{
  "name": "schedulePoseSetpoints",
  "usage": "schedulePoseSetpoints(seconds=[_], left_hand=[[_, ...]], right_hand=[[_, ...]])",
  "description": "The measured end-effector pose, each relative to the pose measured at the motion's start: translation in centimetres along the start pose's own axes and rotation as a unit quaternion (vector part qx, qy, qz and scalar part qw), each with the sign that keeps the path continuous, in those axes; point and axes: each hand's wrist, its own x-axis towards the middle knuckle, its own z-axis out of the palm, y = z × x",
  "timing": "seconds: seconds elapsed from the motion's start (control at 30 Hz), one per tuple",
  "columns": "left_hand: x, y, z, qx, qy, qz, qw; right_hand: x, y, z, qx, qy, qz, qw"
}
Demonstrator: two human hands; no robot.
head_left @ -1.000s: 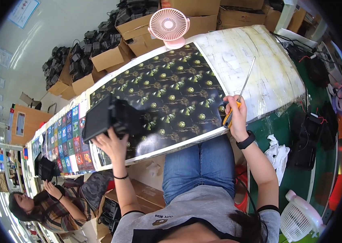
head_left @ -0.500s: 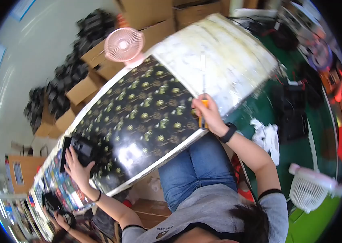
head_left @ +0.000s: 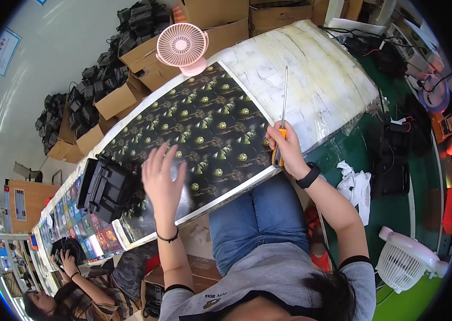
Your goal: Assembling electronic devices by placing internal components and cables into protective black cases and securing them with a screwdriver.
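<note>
My right hand (head_left: 286,148) is closed round the orange and black handle of a screwdriver (head_left: 284,109), whose long thin shaft points away from me over the table. Above the dark patterned table covering, my left hand (head_left: 164,179) is empty with its fingers spread. To the left of that hand a black plastic device (head_left: 104,187), boxy with ridged parts, rests on the table. A gap lies between it and my fingers.
A pink fan (head_left: 182,45) stands at the table's far edge. Beyond are cardboard boxes (head_left: 113,100) with several black devices. A co-worker's hands (head_left: 68,262) hold a black coil at the left. On the green surface to the right lie a white cloth (head_left: 355,187) and a white fan (head_left: 407,262).
My left hand has come away from the black device and moved right over the patterned covering. The screwdriver stays in my right hand. The view has shifted a little.
</note>
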Motion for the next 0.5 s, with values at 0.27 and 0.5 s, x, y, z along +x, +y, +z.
schedulePoseSetpoints(seconds=[0.27,0.5], left_hand=[[6.2,1.1,6.6,-0.027,-0.021,0.059,0.998],[5.6,-1.9,12.3,-0.145,-0.105,0.058,0.982]], right_hand=[[-0.2,0.2,0.5,0.023,-0.006,0.013,1.000],[-0.4,0.4,-0.2,0.011,-0.014,-0.015,1.000]])
